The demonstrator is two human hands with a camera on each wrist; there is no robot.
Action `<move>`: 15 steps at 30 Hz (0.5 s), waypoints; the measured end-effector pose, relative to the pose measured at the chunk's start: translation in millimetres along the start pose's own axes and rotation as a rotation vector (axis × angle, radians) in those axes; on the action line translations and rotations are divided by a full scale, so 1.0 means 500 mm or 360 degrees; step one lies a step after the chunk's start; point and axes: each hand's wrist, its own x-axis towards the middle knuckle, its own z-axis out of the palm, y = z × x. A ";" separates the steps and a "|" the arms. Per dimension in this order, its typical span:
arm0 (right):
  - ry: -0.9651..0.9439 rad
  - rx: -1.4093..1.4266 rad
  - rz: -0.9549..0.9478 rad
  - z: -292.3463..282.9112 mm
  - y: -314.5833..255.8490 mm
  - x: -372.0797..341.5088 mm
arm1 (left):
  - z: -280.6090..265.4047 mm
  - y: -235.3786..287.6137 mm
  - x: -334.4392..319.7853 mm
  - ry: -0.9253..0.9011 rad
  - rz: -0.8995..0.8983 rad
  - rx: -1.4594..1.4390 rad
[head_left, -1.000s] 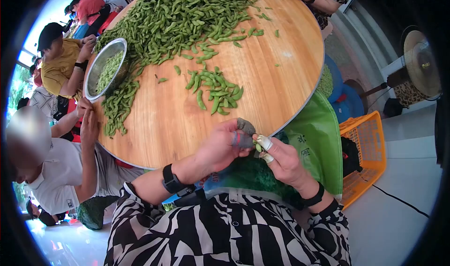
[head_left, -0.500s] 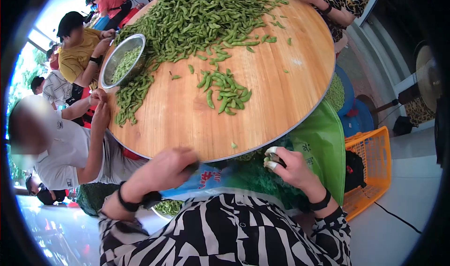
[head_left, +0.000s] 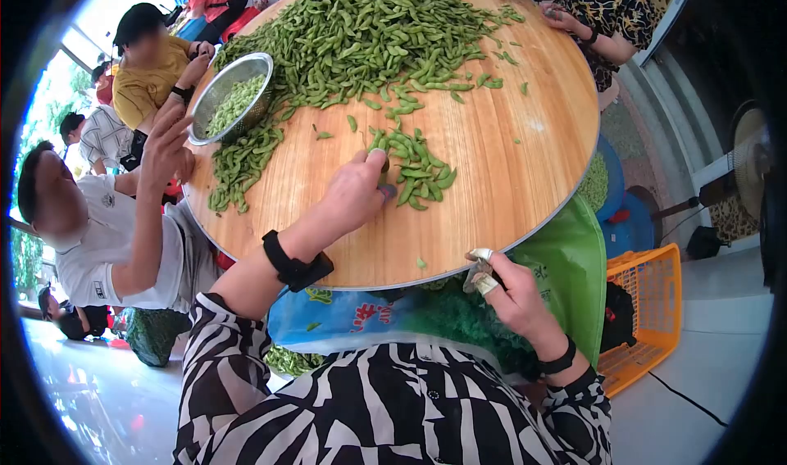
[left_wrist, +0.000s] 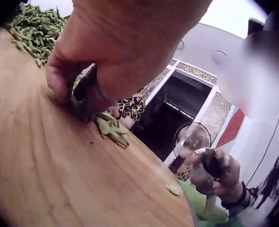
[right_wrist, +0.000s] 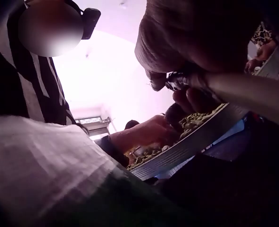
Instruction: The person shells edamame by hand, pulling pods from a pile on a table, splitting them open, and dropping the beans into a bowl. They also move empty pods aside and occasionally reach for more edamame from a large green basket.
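Note:
My left hand (head_left: 357, 188) reaches over the table to a small pile of green soybean pods (head_left: 422, 170). Its thumb and dark-covered fingers are curled at the pile's near left edge; in the left wrist view a sliver of green pod (left_wrist: 76, 84) shows between them. My right hand (head_left: 512, 293) stays at the table's near edge, fingers bent, with pale wrappings on the fingertips and a greyish cover among them. I cannot tell whether it holds anything. A single pale green bean (head_left: 420, 263) lies on the wood close by.
A large heap of pods (head_left: 361, 39) covers the far side of the round wooden table (head_left: 525, 178). At left stands a metal colander (head_left: 266, 96) with shelled beans. People sit around. A green bag (head_left: 566, 260) and an orange crate (head_left: 656, 301) are at right.
My hands worked together at the table edge, then parted. The left swung left, then forward to the small pile. The right stayed near the edge. A pale bean appeared on the table.

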 end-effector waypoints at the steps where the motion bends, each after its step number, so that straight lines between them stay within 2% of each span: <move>1: 0.0001 -0.0002 0.0001 0.000 0.001 0.006 | 0.003 -0.011 0.001 0.0027 -0.0018 -0.0032; 3: -0.0033 -0.0090 -0.0146 0.006 0.005 0.018 | 0.007 -0.035 -0.005 0.0046 -0.0035 -0.0066; 5: -0.0050 -0.0056 -0.0137 0.008 0.004 0.030 | 0.009 -0.054 -0.018 0.0142 -0.0074 -0.0029; 6: -0.0051 0.0062 -0.0016 0.008 0.001 0.035 | 0.002 -0.045 -0.024 0.0141 -0.0076 -0.0032; 8: -0.0055 0.0182 0.0120 0.011 -0.001 0.046 | -0.026 -0.008 -0.040 -0.0152 -0.0298 -0.0515; 9: -0.0038 0.0375 0.0207 0.013 -0.002 0.051 | -0.027 0.008 -0.048 -0.0159 -0.0306 -0.0524; 10: -0.0021 0.0566 0.0295 0.016 -0.004 0.053 | -0.025 0.028 -0.056 -0.0234 -0.0318 -0.1038; 11: -0.0027 0.0563 0.0304 0.020 -0.007 0.056 | -0.023 0.048 -0.063 -0.0301 -0.0322 -0.1551; 15: 0.0005 0.1013 0.0291 0.037 -0.010 0.061 | -0.007 0.119 -0.079 -0.0349 -0.0345 -0.1891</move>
